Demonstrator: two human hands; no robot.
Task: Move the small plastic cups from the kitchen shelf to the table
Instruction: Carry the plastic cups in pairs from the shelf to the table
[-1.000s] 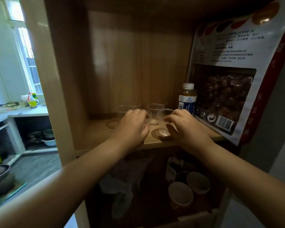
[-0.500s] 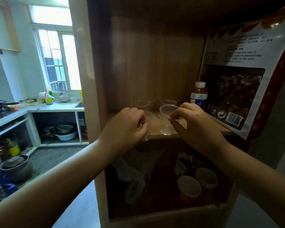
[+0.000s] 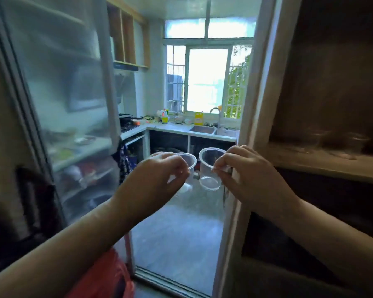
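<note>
My left hand [image 3: 157,179] pinches the rim of a small clear plastic cup [image 3: 189,162], which my fingers partly hide. My right hand [image 3: 248,179] pinches the rim of a second clear plastic cup [image 3: 209,168], tilted with its mouth toward me. Both cups hang in the air side by side in front of me, left of the wooden shelf [image 3: 323,162]. More clear cups [image 3: 353,143] stand blurred on that shelf at the right. No table is in view.
A glass sliding door [image 3: 58,104] fills the left. Straight ahead lies a narrow kitchen with a counter and sink [image 3: 202,130] under a bright window [image 3: 207,80]. A door frame post [image 3: 252,104] stands just right of my hands. Something red [image 3: 101,278] sits low.
Both hands have lifted a cup each off the shelf and drawn back. My view has swung left, so the shelf now sits at the right edge and the kitchen is ahead.
</note>
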